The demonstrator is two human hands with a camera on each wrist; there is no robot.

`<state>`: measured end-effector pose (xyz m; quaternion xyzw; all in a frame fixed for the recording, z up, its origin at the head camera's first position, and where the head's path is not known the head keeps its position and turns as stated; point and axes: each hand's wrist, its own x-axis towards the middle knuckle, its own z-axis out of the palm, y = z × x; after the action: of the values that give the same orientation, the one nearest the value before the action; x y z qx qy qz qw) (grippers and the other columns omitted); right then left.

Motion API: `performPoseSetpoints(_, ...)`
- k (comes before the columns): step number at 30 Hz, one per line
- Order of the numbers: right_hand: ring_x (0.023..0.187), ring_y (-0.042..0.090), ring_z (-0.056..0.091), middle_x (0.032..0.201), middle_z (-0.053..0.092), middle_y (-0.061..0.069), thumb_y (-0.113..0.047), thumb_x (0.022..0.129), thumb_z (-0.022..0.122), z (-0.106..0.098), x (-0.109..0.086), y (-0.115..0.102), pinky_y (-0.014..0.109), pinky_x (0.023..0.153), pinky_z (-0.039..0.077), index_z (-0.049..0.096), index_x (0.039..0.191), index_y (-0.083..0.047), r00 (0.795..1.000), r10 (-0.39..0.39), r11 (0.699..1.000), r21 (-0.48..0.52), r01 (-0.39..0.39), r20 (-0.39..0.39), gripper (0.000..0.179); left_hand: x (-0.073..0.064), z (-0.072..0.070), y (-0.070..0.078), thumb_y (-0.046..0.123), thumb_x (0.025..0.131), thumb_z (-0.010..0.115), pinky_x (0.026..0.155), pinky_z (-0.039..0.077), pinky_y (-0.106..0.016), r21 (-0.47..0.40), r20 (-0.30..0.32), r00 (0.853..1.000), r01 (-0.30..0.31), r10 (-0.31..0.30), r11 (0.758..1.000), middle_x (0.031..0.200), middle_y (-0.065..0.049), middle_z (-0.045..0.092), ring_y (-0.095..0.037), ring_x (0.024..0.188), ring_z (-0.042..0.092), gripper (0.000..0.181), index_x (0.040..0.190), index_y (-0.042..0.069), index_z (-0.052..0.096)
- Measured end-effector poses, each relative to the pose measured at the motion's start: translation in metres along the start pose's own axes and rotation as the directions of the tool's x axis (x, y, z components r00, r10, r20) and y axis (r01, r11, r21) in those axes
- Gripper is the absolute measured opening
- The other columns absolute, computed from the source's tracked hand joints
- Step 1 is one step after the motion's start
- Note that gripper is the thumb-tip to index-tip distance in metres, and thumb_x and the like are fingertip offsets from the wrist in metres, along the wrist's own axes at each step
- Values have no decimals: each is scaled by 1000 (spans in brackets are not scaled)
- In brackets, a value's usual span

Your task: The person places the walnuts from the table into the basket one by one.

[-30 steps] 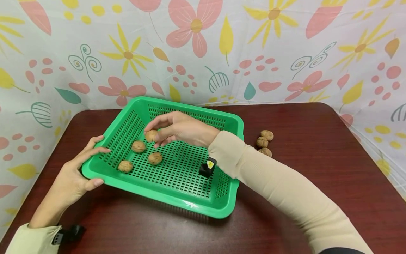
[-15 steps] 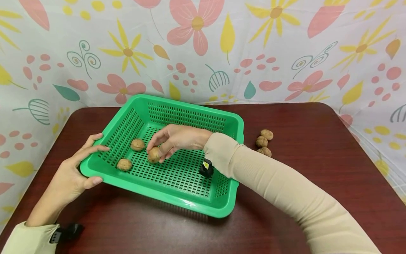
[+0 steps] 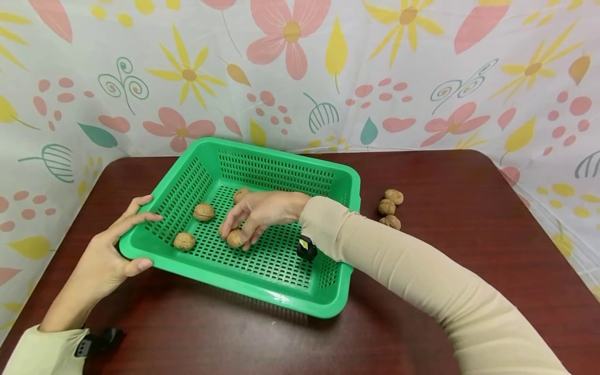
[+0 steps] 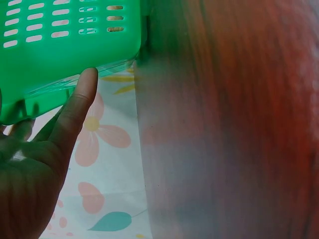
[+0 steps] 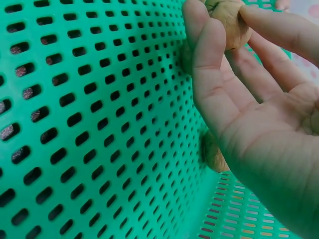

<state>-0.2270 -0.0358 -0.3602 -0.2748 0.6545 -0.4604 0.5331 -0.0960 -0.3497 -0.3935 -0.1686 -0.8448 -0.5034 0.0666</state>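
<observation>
A green perforated plastic basket (image 3: 262, 298) stands on the dark red table. My left hand (image 3: 110, 250) grips its left front corner, fingers over the rim and thumb at the front edge; in the left wrist view the thumb lies against the rim. Inside the basket, my right hand (image 3: 262, 213) pinches a walnut (image 5: 232, 25) between thumb and fingertips, close over the perforated floor. Another walnut (image 3: 241, 194) shows behind that hand, partly hidden. Two more, a walnut (image 3: 203, 212) and a walnut (image 3: 184, 241), lie near the basket's left side.
Three walnuts (image 3: 387, 207) sit in a row on the table (image 3: 450, 219), right of the basket. A flower-printed cloth (image 3: 290, 94) hangs behind the table's back edge. Small black cameras (image 3: 307, 249) are strapped to both wrists.
My right hand has moved forward toward the basket's front and now holds the nearer walnut. The walnut it held earlier appears to lie behind it. The left hand stays at the corner.
</observation>
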Motion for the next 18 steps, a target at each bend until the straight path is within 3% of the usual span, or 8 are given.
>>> performPoseSetpoints(6,100,26,71,155,55,15,12,97,59,1,1,1,45,97,59,69,125,4,998,32,999,-26,-30,62,30,0,0,0,1,66,91,95,40,-7,-5,0,1000,11,-11,1000,165,6,39,-1,138,45,72,133,1,64)
performPoseSetpoints(18,96,28,73,137,68,14,15,96,57,3,1,1,41,95,60,69,128,3,996,74,992,-103,-68,59,36,0,0,0,-1,65,90,94,40,-8,-10,-5,1000,23,-23,1000,166,6,39,-2,137,46,73,133,2,64)
